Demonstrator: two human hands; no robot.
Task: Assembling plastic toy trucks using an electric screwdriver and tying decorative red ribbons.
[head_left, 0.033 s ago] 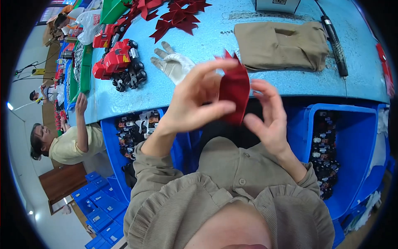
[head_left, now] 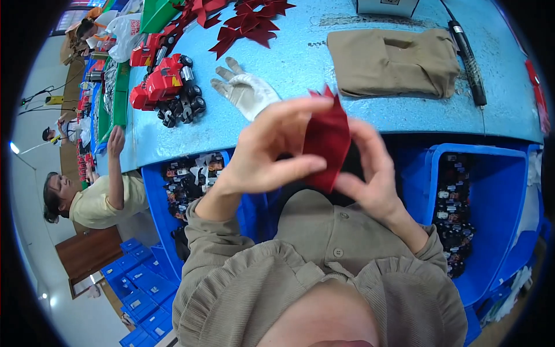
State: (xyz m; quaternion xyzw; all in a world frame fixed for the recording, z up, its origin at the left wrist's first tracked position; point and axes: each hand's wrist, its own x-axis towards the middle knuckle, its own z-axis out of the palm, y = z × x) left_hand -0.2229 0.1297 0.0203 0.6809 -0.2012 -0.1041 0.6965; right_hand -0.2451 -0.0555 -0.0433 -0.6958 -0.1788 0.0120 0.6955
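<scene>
Above the table's front edge, my left hand pinches a dark red ribbon bow between its thumb and fingers. The bow is held upright, with pointed tips at its top. My right hand curls round the bow's right edge, its thumb by the lower corner and its fingertips partly behind the fabric. Beyond my left hand a white and grey work glove lies on the blue table. More dark red bows are piled further back.
Red toy trucks stand at left, near a green tray. Folded brown cloth and a black pen-like tool lie at right. Blue bins holding small dark parts flank me. A co-worker stands at left.
The bow has come slightly down towards me in my left hand. My right hand has moved in a little, its fingers and thumb now against the bow's edge.
</scene>
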